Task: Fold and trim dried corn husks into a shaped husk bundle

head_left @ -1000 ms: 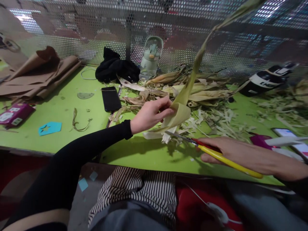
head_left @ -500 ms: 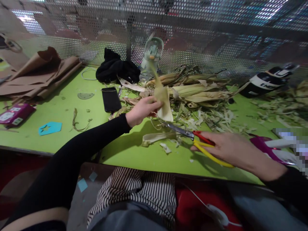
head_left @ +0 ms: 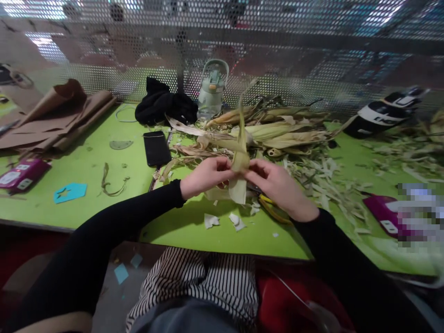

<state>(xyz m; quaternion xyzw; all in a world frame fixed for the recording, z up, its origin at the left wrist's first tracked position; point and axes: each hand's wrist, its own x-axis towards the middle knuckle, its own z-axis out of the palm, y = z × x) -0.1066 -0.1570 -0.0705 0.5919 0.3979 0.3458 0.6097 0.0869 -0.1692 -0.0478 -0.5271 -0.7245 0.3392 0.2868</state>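
Observation:
Between my two hands is a pale corn husk (head_left: 239, 162), its narrow tip pointing up and its wide end hanging down. My left hand (head_left: 210, 175) pinches it from the left side. From the right, the thumb and fingers of my right hand (head_left: 277, 185) close on the same husk. The scissors (head_left: 275, 210) lie on the table under my right hand, their yellow handle showing and the rest mostly hidden. Cut husk scraps (head_left: 237, 222) rest on the table just below. Behind my hands is a pile of dried corn husks (head_left: 287, 132).
A phone (head_left: 157, 148) and a blue paper tag (head_left: 70, 192) lie to the left, near brown paper (head_left: 69, 115). At the back stand a clear bottle (head_left: 211, 92) and a black cloth (head_left: 163, 104). A black bottle (head_left: 381, 115) lies tilted at right. Husk shreds (head_left: 322, 185) cover the right side.
My right hand has let go of the scissors, which now lie on the table, and has moved left to take hold of the husk. The husk has come slightly lower.

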